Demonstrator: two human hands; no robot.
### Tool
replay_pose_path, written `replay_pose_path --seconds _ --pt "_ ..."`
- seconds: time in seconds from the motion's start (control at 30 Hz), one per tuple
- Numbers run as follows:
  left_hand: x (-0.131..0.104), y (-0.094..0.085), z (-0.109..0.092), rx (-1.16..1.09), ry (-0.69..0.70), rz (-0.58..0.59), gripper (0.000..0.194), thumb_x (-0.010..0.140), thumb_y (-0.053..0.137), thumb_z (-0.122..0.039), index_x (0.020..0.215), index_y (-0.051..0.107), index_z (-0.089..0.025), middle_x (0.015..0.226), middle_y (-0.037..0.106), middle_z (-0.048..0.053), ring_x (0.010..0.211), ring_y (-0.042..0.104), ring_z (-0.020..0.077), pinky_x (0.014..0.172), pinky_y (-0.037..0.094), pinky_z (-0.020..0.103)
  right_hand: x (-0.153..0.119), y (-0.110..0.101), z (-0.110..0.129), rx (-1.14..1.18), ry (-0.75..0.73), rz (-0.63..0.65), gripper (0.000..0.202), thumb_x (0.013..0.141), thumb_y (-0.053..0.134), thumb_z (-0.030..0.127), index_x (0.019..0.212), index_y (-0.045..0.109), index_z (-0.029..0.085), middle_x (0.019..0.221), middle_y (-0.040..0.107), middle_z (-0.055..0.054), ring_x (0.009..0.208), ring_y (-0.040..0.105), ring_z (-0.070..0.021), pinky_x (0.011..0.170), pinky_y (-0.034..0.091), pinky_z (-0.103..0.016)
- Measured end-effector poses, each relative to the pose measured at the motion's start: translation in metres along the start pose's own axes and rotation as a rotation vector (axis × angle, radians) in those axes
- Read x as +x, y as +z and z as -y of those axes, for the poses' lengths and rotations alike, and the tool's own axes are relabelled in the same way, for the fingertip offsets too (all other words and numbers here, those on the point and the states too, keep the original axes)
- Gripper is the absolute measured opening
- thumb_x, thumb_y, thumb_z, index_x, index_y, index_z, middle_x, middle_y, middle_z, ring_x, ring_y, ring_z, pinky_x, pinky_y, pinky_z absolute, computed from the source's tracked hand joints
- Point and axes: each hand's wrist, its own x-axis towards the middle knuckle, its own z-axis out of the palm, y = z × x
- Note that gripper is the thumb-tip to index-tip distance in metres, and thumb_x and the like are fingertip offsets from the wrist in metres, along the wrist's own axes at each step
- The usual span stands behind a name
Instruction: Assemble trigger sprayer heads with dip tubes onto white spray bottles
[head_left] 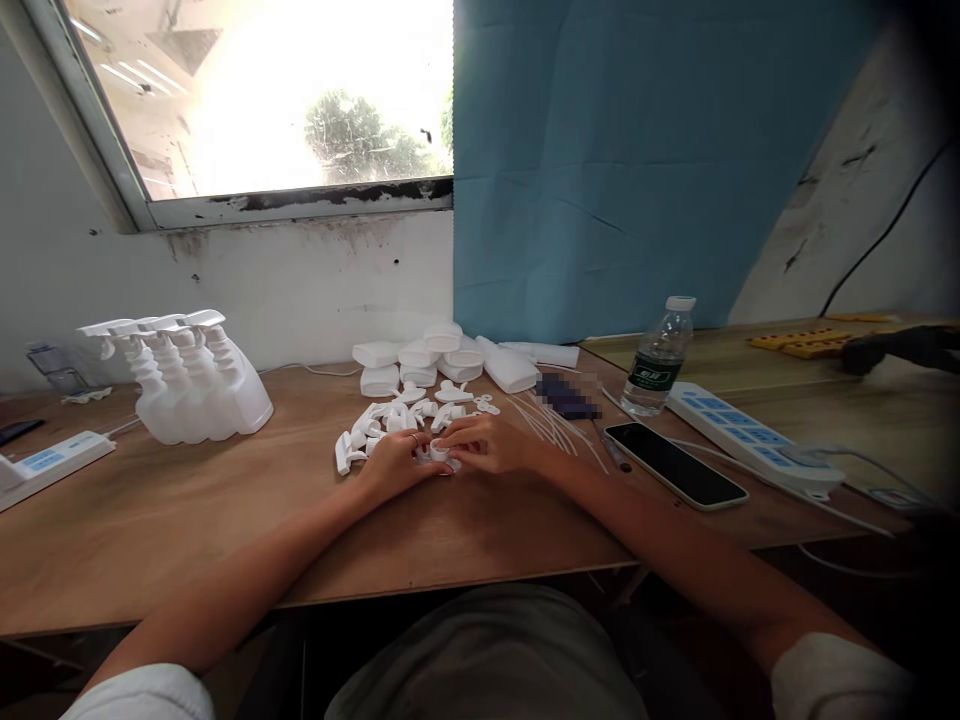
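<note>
Both hands meet over the middle of the brown table. My left hand (396, 464) has its fingers closed on the left side of a small white plastic part (439, 452). From the right, my right hand (487, 443) pinches the same part, which has a round raised centre and a flat clear-looking edge. Just behind and left of it lies a heap of white plastic pieces (390, 418). Small white rings (486, 404) rest behind my right hand, and thin white tubes (551, 425) fan out to its right.
White bottle-like bodies (420, 355) are piled near the wall. Joined white assemblies (199, 385) stand at the left beside a power strip (64, 465). To the right are a phone (675, 465), a water bottle (660, 360) and another power strip (750, 435).
</note>
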Motion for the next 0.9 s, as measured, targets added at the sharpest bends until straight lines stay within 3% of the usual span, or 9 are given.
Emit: replay_pose_path --seconds 0.17,0.33,0.5,0.73,0.9 --pt "-0.002 -0.005 -0.003 -0.071 -0.029 0.026 0.055 0.072 0.074 -0.053 0.114 0.056 -0.024 0.093 0.066 0.000 0.074 0.063 0.0161 0.067 0.047 0.027 0.000 0.004 -0.001 0.013 0.103 -0.027 0.020 0.089 0.061 0.033 0.101 0.070 0.019 0.089 0.070 -0.006 0.070 0.061 -0.0144 0.067 0.049 -0.028" --pt "-0.002 -0.007 0.002 -0.024 0.121 0.106 0.032 0.085 0.062 -0.037 0.113 0.055 -0.024 0.104 0.062 0.003 0.080 0.062 0.0163 0.071 0.048 0.027 0.001 0.005 -0.006 0.080 0.230 -0.062 0.016 0.084 0.067 0.033 0.091 0.067 0.018 0.081 0.068 -0.003 0.068 0.059 -0.0140 0.064 0.048 -0.026" --pt "0.001 -0.002 0.008 -0.043 0.201 0.127 0.032 0.084 0.065 -0.036 0.112 0.056 -0.024 0.105 0.061 0.004 0.090 0.061 0.0182 0.082 0.048 0.029 0.000 0.002 -0.003 0.021 0.184 -0.020 0.013 0.085 0.065 0.031 0.084 0.063 0.019 0.077 0.064 -0.002 0.069 0.058 -0.0138 0.064 0.046 -0.026" --pt "0.000 -0.002 0.008 -0.063 0.160 0.126 0.023 0.083 0.064 -0.039 0.099 0.059 -0.023 0.097 0.064 0.002 0.080 0.061 0.0160 0.071 0.048 0.026 0.001 -0.003 0.001 -0.026 0.078 0.057 0.012 0.087 0.063 0.031 0.087 0.062 0.019 0.087 0.063 -0.004 0.074 0.057 -0.0147 0.068 0.046 -0.027" --pt "-0.001 -0.001 0.009 -0.039 0.145 0.108 0.027 0.084 0.064 -0.040 0.105 0.059 -0.023 0.097 0.065 0.002 0.084 0.063 0.0179 0.074 0.048 0.027 0.001 -0.001 -0.001 -0.036 0.081 0.047 0.010 0.088 0.061 0.028 0.087 0.062 0.018 0.088 0.063 -0.004 0.075 0.058 -0.0150 0.069 0.046 -0.028"
